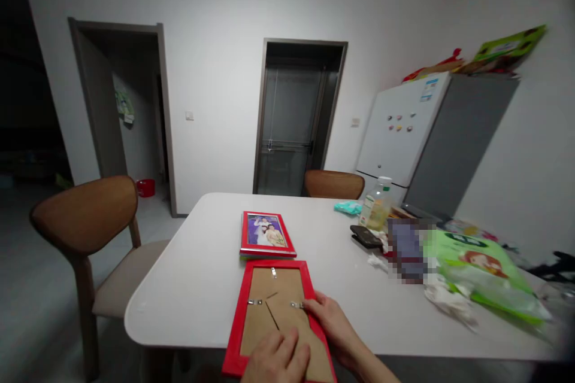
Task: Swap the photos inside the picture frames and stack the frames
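Head view, bottom centre of the frame: we see a red rectangular picture frame lying face down (274, 311) on the white rounded table (197, 287), brown backing board up, small metal clips on the board. It sits at the near table edge, its lower end overhanging slightly. Our left hand (276, 359) rests flat on the lower part of the backing, fingers loosely curled, pressing down, not gripping anything. Our right hand (332, 323) lies along the frame's right border, fingers half open, fingertips touching the edge near the right clip; we cannot tell if it pinches the clip.

Just beyond, centre frame: a second red picture frame with a photo facing up (267, 233), lying just beyond the face-down one, touching or nearly so.

Right side: clear plastic bottle (376, 203), black wallet-like object (366, 236), green plastic bag (480, 269), crumpled white tissues (449, 302).

Left: brown wooden chair (90, 221). Upper right: white fridge (404, 125).
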`<state>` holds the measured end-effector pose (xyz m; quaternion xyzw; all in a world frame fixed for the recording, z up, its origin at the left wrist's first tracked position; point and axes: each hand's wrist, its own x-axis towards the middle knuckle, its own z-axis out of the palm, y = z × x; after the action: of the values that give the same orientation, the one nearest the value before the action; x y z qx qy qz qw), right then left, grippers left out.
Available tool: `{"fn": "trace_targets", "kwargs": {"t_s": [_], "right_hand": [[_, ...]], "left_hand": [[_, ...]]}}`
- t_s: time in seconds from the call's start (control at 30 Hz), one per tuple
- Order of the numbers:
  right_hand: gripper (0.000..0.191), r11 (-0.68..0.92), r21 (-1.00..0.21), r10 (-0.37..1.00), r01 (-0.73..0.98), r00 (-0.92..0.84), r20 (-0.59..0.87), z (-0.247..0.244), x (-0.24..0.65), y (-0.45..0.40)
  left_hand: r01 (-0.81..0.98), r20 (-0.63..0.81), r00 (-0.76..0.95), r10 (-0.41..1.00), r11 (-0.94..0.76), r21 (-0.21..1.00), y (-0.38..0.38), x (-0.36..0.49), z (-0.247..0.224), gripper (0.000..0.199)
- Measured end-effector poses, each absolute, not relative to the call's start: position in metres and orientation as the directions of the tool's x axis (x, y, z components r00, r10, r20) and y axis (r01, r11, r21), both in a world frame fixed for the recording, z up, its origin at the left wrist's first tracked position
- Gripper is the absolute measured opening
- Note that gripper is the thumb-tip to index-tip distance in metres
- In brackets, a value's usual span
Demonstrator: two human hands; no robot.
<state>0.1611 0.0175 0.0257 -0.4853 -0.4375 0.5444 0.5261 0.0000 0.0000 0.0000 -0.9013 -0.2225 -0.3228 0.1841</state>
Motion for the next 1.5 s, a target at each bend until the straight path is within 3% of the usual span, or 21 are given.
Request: {"fn": "trace_targets", "kwargs": {"t_s": [0.1,0.2,0.3,0.57,0.7,0.8,0.93,1.23,1.5], "right_hand": [[0.031,-0.038,-0.970,0.991,0.239,0.130,-0.006,0.014,0.174,0.037],[0.028,-0.071,-0.767,0.978,0.638,0.196,0.072,0.009,0.182,0.052],[0.027,-0.075,-0.593,0.976,0.801,0.181,0.121,0.007,0.184,0.060],[0.041,0.016,-0.514,0.965,0.857,0.122,0.232,0.010,0.183,0.046],[0.035,0.117,-0.457,0.965,0.882,0.007,0.261,0.013,0.180,0.036],[0.029,0.058,-0.405,0.974,0.913,0.038,0.224,0.015,0.175,0.039],[0.026,-0.003,-0.323,0.975,0.946,0.075,0.211,0.014,0.169,0.046],[0.029,0.105,-0.245,0.934,0.964,-0.010,0.358,0.017,0.154,0.059],[0.028,0.060,-0.275,0.964,0.960,0.016,0.266,0.014,0.116,0.106]], "left_hand": [[0.538,0.569,0.729,0.380,-0.832,-0.134,0.003,0.008,-0.007,0.030],[0.569,0.458,0.748,0.481,-0.820,-0.066,0.004,0.016,-0.009,0.034],[0.587,0.372,0.748,0.550,-0.809,0.018,0.003,0.022,-0.004,0.033],[0.604,0.243,0.700,0.671,-0.739,0.299,0.001,-0.003,0.017,0.048],[0.723,0.248,0.478,0.842,-0.538,0.433,0.021,-0.035,0.016,0.059],[0.753,0.198,0.346,0.917,-0.397,0.524,0.036,-0.046,0.011,0.059],[0.697,0.197,0.330,0.923,-0.379,0.609,0.043,-0.046,0.004,0.058],[0.665,0.237,0.276,0.931,-0.363,0.652,0.038,-0.047,-0.002,0.056],[0.675,0.244,0.277,0.929,-0.369,0.639,0.040,-0.046,-0.005,0.055]]}}
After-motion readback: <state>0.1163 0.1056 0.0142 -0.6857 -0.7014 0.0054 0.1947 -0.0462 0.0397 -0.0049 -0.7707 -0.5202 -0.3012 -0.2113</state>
